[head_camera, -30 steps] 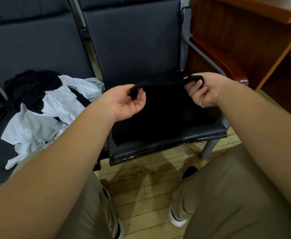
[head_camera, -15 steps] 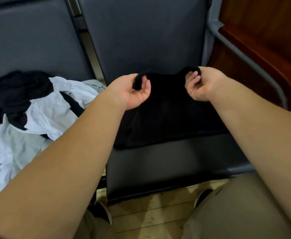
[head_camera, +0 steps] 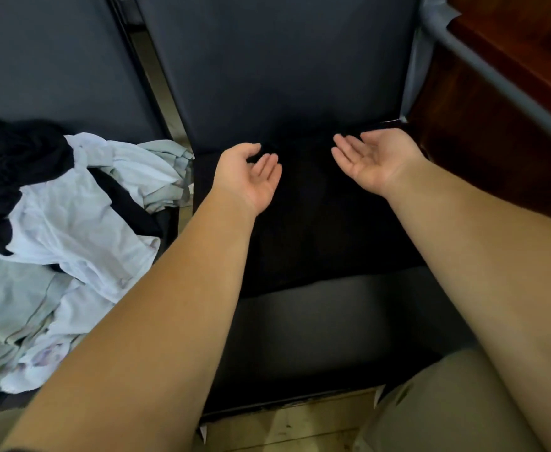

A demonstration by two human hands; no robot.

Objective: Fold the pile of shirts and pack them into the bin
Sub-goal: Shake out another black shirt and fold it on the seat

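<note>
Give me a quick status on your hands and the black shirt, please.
Left hand and right hand open, palms up. Black shirt lying on seat. Pile to its left; bin not in view.

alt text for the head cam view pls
The left hand and right hand are open, palms up, over a black shirt lying on a dark chair seat. A pile of pale and black shirts lies to their left.
</note>
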